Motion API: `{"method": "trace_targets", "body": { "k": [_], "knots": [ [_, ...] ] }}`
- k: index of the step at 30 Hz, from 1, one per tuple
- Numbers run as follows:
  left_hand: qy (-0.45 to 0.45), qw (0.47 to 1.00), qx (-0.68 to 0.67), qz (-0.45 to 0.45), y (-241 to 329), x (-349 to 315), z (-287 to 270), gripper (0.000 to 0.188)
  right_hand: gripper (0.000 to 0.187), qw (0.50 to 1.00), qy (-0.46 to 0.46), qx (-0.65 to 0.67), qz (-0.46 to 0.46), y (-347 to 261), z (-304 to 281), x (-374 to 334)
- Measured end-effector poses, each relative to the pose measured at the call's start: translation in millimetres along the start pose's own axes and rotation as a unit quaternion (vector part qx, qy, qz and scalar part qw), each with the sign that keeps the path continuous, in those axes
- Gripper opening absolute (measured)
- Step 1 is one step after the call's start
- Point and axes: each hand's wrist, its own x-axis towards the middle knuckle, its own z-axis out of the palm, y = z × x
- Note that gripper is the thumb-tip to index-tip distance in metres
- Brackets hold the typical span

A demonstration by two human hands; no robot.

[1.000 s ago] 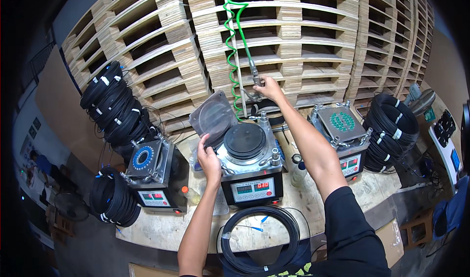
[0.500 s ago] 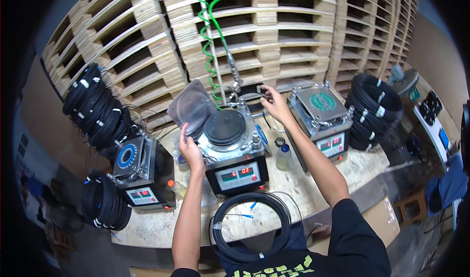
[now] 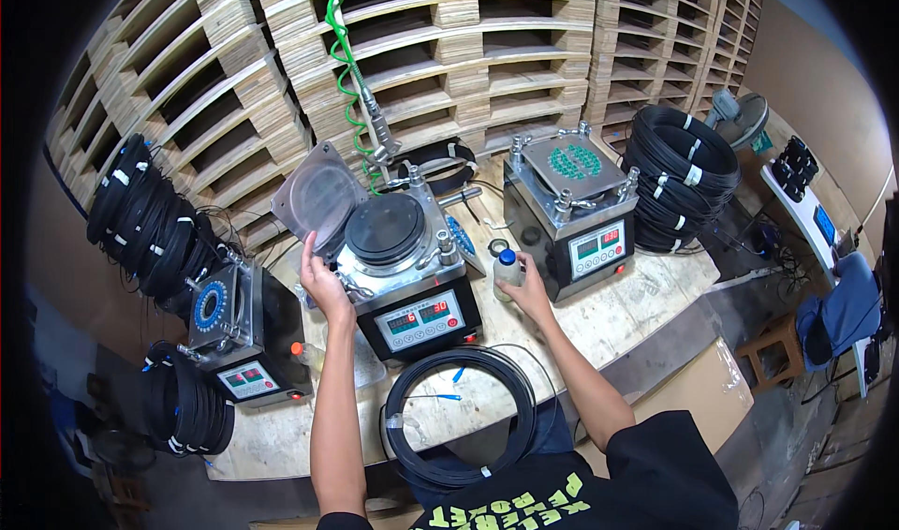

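Observation:
My right hand (image 3: 526, 287) is wrapped round a small clear bottle (image 3: 507, 270) with a blue cap, which stands upright between two machines. At the left side of the middle machine (image 3: 426, 322) is my left hand (image 3: 325, 285), fingers extended upward beside the lower edge of a tilted square plate (image 3: 318, 188) with a translucent round face; whether they touch it is unclear. A dark round disc (image 3: 385, 228) lies on top of this machine. Leaning at its right side is a plate with a blue-dotted ring (image 3: 460, 233).
A black cable coil (image 3: 398, 408) lies at the table's front edge. A left machine (image 3: 245, 343) and a right machine (image 3: 590, 249) flank the middle one. Stacked black coils (image 3: 688, 179) stand at the right. A small orange-capped bottle (image 3: 312, 354) stands by the left machine. Wooden pallets (image 3: 431, 62) rise behind.
My right hand has come from the black loop behind the middle machine down to the blue-capped bottle and closed round it. My left hand stays beside the tilted plate. The view has shifted.

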Motion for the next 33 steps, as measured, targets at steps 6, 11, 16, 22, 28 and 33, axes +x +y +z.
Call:
{"method": "trace_targets", "body": {
  "k": [6, 11, 16, 22, 28, 33],
  "knots": [
    [-0.002, 0.999, 0.043, 0.02, -12, 10, -25, 0.045, 0.063, 0.99, -0.015, 0.12, -0.073, -70, 6, 49],
    [-0.01, 0.999, 0.045, 0.021, -2, 1, -7, 0.043, 0.068, 0.96, -0.197, -0.033, -0.198, -194, -23, 107],
    [-0.002, 0.997, 0.066, 0.049, 17, -7, -4, 0.042, 0.072, 0.83, -0.381, -0.315, -0.256, -272, -5, 145],
    [0.008, 0.999, 0.04, 0.03, 13, -6, -5, 0.042, 0.066, 0.68, -0.432, -0.508, -0.305, -313, 37, 150],
    [0.0, 0.998, 0.063, 0.021, 10, -3, -8, 0.041, 0.051, 0.608, -0.441, -0.564, -0.344, -334, 69, 145],
    [0.009, 0.995, 0.085, 0.058, -2, 2, -14, 0.041, 0.053, 0.573, -0.45, -0.59, -0.348, -355, 107, 142]
  ]
}}
